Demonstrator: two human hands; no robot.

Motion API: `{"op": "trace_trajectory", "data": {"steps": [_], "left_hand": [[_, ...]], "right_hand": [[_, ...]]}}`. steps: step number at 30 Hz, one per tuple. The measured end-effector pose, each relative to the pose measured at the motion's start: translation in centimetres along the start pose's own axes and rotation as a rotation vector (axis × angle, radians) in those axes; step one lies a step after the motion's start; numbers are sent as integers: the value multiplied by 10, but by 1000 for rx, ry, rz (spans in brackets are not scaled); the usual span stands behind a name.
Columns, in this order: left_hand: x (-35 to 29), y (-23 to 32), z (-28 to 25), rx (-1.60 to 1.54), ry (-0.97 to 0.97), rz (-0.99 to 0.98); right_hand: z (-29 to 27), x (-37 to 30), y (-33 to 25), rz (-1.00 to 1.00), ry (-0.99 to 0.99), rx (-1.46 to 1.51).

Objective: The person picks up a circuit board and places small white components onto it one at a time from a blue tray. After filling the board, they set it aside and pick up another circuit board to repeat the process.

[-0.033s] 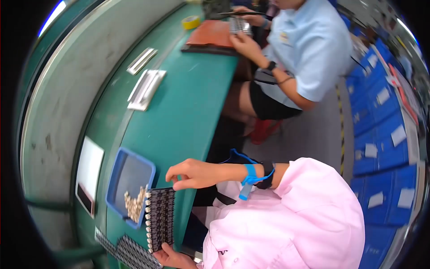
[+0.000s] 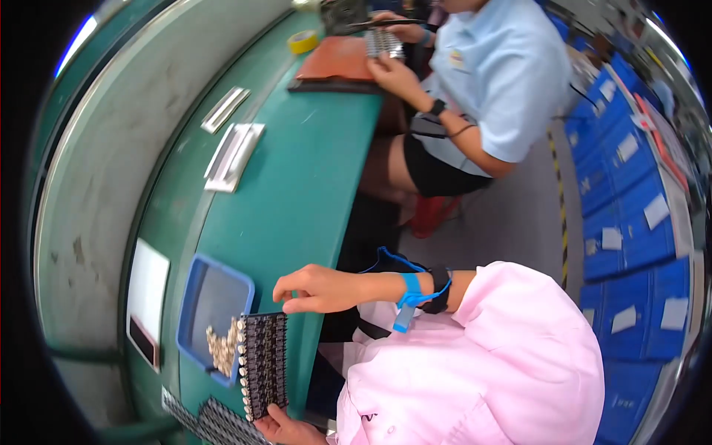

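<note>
A black panel point(image 2: 265, 367) with rows of small dark parts and a column of cream pieces along its left edge is held up over the green bench. My left hand point(image 2: 289, 429) grips its lower end, thumb on top. My right hand point(image 2: 319, 288), with a blue strap at the wrist, is at the panel's upper end. Its index finger and thumb curve toward each other with a small gap, and nothing shows between them. Whether the thumb touches the panel's corner I cannot tell. Left of the panel, a blue tray point(image 2: 194, 293) holds a heap of cream pieces point(image 2: 222, 348).
More black panels point(image 2: 215, 419) lie at the lower left. A white sheet point(image 2: 148, 274) and a phone-like dark slab point(image 2: 143, 343) lie beside the tray. Farther off are metal-coloured fixtures point(image 2: 233, 157), yellow tape point(image 2: 302, 41) and a co-worker point(image 2: 489, 81). Blue bins point(image 2: 630, 222) line the right.
The bench things and the co-worker sit slightly shifted in the picture, as my view has moved a little. Both hands and the black panel keep almost the same pose.
</note>
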State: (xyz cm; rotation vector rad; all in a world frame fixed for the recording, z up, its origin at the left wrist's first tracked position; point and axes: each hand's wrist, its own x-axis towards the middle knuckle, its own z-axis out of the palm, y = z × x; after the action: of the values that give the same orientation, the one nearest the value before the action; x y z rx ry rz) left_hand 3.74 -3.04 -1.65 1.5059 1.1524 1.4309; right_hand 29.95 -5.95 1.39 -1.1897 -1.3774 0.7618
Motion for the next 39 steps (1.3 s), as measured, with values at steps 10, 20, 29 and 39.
{"op": "trace_trajectory", "data": {"steps": [10, 20, 29, 39], "left_hand": [[38, 26, 33, -15, -285, 14], [46, 19, 57, -47, -438, 5], [56, 29, 64, 239, -530, 234], [69, 39, 45, 392, -573, 2]], "right_hand": [[4, -19, -1, -87, 264, -15], [-11, -30, 6, -62, 392, -41], [-24, -31, 15, -20, 342, -17], [-15, -6, 32, -25, 296, 32]]}}
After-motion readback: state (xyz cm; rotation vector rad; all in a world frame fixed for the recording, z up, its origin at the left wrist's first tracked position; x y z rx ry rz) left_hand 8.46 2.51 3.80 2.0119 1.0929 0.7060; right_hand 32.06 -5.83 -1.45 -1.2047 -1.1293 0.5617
